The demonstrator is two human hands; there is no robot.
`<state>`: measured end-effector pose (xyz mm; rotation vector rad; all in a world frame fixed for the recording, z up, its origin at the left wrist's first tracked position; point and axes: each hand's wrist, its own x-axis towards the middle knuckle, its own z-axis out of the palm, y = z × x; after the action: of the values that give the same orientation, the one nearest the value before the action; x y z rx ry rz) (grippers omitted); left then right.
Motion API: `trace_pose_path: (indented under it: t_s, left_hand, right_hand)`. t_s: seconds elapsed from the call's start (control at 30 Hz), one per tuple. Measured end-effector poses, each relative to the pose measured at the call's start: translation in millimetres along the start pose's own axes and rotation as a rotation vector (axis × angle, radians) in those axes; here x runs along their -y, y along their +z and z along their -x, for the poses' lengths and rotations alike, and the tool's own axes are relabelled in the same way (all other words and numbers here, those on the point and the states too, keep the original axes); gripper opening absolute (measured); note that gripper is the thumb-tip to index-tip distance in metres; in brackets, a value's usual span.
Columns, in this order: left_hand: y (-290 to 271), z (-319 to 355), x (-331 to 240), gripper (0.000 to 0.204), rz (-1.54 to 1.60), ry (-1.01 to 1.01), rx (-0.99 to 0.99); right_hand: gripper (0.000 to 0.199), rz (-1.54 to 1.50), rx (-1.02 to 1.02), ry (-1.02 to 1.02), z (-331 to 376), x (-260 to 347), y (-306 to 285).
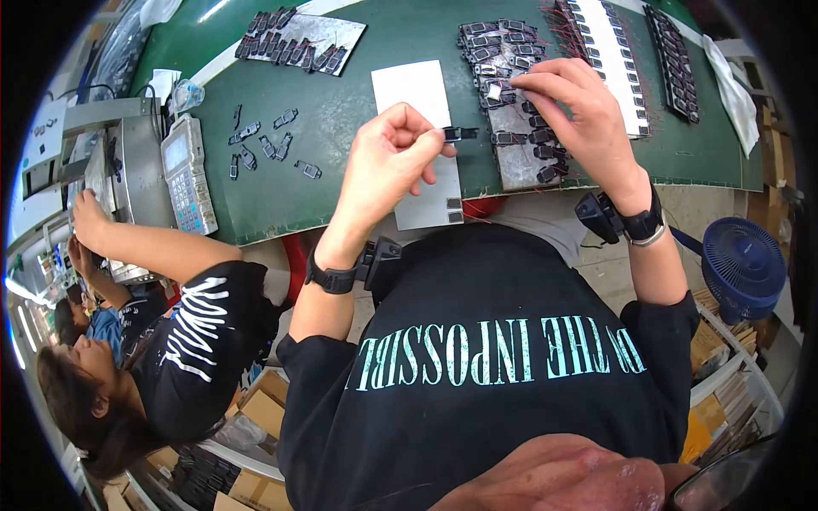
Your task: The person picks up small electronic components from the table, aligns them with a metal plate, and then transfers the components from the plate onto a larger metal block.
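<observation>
My left hand (390, 162) pinches a small black plastic part (461, 133) between thumb and fingers, just above a white card (411, 88) on the green bench (341, 179). My right hand (578, 111) reaches over a grey tray (513, 162) holding several small black parts, its fingertips closed on one part near the tray's middle (497, 89). Both wrists wear black bands with small devices.
A white strip tray (612, 51) with rows of parts and red wires lies right of the grey tray. Loose black parts (264, 146) and another grey tray (298, 38) lie left. A co-worker (162, 341) sits at a machine (183, 170). A blue fan (743, 266) stands lower right.
</observation>
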<state>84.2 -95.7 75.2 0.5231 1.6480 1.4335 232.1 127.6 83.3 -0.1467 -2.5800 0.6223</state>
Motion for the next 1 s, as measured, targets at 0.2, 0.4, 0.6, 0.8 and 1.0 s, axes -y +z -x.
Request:
trace_pose_path:
  t_s: [0.2,0.4,0.6,0.8,1.0]
  left_hand:
    - [-6,2,1,0.016,-0.816,0.140,-0.200]
    - [23,-16,4,0.017,-0.883,0.481,-0.250]
    - [33,-51,5,0.022,-0.613,0.290,-0.098]
    - [27,-70,15,0.024,-0.291,0.059,0.020]
    - [32,-68,0,0.018,-0.133,-0.154,0.060]
  right_hand:
    - [0.026,0.055,0.128,-0.243,-20,-14,10]
    - [0.023,0.089,0.194,-0.319,-30,-16,8]
    - [0.020,0.077,0.255,-0.392,-41,-21,5]
    - [0.020,0.087,0.341,-0.463,-56,-22,3]
    - [0.022,0.074,0.417,-0.540,-67,-29,3]
